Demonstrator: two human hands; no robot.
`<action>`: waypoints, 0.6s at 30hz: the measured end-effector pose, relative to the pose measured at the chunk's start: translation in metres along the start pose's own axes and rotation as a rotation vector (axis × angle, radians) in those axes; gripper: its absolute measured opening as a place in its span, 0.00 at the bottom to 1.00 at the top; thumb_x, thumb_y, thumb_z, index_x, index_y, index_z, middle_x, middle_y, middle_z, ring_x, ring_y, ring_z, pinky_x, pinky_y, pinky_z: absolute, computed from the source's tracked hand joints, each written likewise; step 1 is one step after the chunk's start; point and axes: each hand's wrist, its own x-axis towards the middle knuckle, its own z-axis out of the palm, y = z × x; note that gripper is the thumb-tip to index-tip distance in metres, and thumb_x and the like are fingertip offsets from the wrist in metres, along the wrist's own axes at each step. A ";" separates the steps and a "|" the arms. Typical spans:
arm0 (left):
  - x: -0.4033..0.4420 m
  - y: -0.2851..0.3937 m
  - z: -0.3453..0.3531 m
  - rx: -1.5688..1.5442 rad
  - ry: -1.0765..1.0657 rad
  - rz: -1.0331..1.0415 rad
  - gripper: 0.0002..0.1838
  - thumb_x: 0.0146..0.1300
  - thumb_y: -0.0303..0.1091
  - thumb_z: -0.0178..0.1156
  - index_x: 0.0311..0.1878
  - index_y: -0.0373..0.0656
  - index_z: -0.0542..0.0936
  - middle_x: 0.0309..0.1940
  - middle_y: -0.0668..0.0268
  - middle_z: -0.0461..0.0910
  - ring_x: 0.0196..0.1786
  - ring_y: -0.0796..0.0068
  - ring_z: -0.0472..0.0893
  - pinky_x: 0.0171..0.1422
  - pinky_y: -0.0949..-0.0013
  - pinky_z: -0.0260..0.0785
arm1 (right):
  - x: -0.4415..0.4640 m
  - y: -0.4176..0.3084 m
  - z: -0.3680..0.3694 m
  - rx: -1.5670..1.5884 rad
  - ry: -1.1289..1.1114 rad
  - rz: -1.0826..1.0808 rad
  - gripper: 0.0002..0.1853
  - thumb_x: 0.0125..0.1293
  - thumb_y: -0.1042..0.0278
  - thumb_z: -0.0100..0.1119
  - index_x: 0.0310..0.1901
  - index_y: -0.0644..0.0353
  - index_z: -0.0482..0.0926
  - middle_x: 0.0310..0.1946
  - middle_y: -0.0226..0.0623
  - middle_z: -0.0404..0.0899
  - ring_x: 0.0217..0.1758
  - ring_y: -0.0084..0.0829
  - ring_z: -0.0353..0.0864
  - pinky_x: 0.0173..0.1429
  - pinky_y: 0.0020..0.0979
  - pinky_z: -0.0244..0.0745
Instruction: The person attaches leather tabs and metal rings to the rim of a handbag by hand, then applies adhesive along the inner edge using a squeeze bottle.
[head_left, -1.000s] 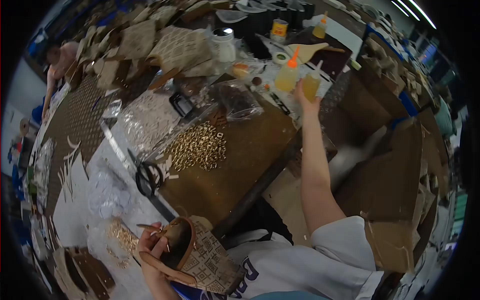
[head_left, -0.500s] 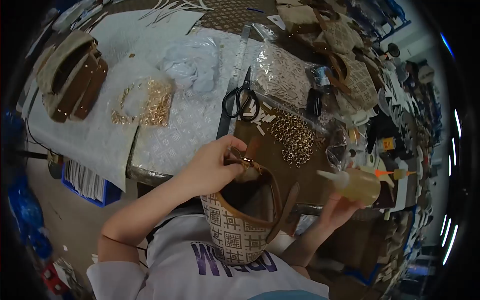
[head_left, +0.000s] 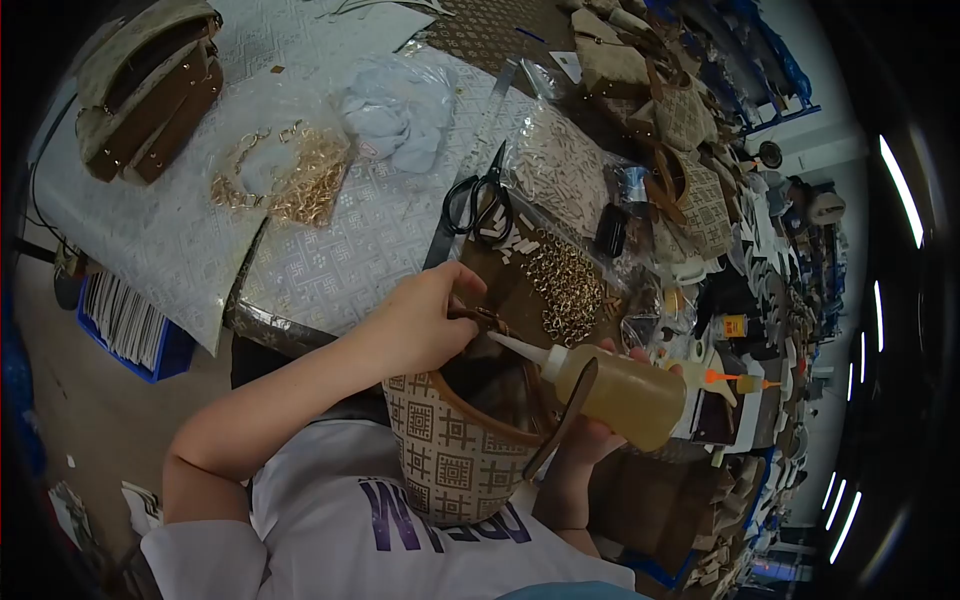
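Observation:
A handbag [head_left: 450, 450] with a brown square pattern and a brown leather rim rests against my body, its opening facing up. My left hand [head_left: 420, 318] is closed on the far side of the bag's rim, pinching a brown leather part near small gold hardware. In my right hand [head_left: 597, 438] is a squeeze bottle [head_left: 630, 395] of yellowish liquid, tilted nearly level. Its pale nozzle reaches over the opening, with the tip close to my left fingers; whether it touches the leather I cannot tell. A leather strap [head_left: 567, 415] stands up in front of the bottle.
Black scissors [head_left: 480, 203] lie on a metal ruler [head_left: 445, 243]. Beside them are a pile of gold rings [head_left: 568, 292] and a bag of small pale pieces [head_left: 555, 155]. Gold chains [head_left: 310, 185] and brown bags [head_left: 150, 95] are on the left; more patterned bags [head_left: 700, 195] lie right.
My right hand has brought the bottle leftward, from beside the handbag to over its opening, nozzle near my left fingers. My left hand keeps its grip. The camera view has shifted slightly.

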 end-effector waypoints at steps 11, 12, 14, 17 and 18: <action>0.003 -0.007 0.001 0.022 0.036 0.058 0.19 0.54 0.25 0.61 0.50 0.36 0.74 0.28 0.64 0.79 0.31 0.77 0.78 0.35 0.72 0.70 | 0.007 0.002 0.010 0.008 0.174 0.081 0.61 0.45 0.41 0.75 0.73 0.49 0.43 0.62 0.42 0.64 0.59 0.51 0.73 0.61 0.50 0.74; 0.003 -0.007 0.001 0.013 0.037 0.057 0.19 0.53 0.25 0.60 0.50 0.36 0.74 0.28 0.63 0.79 0.30 0.77 0.78 0.35 0.72 0.70 | 0.008 0.001 0.011 0.038 0.193 0.099 0.61 0.45 0.42 0.75 0.74 0.48 0.43 0.63 0.42 0.64 0.60 0.51 0.73 0.61 0.50 0.74; 0.004 -0.006 0.002 0.018 0.044 0.051 0.19 0.53 0.25 0.60 0.50 0.36 0.74 0.28 0.63 0.79 0.30 0.77 0.77 0.35 0.72 0.70 | 0.007 0.006 0.004 0.099 0.195 0.131 0.60 0.46 0.42 0.75 0.74 0.48 0.43 0.63 0.42 0.64 0.60 0.51 0.72 0.63 0.51 0.73; 0.005 -0.007 0.003 0.021 0.044 0.056 0.18 0.54 0.25 0.60 0.50 0.35 0.73 0.28 0.63 0.79 0.30 0.77 0.77 0.35 0.72 0.70 | 0.007 0.006 0.003 0.137 0.163 0.145 0.60 0.47 0.44 0.75 0.74 0.47 0.43 0.63 0.41 0.64 0.61 0.51 0.71 0.64 0.51 0.71; 0.006 -0.008 0.004 0.022 0.042 0.060 0.18 0.54 0.25 0.60 0.50 0.35 0.73 0.28 0.63 0.79 0.30 0.77 0.77 0.35 0.71 0.70 | 0.007 0.005 0.005 0.140 0.147 0.145 0.59 0.48 0.45 0.75 0.74 0.47 0.43 0.63 0.41 0.64 0.62 0.51 0.71 0.64 0.51 0.71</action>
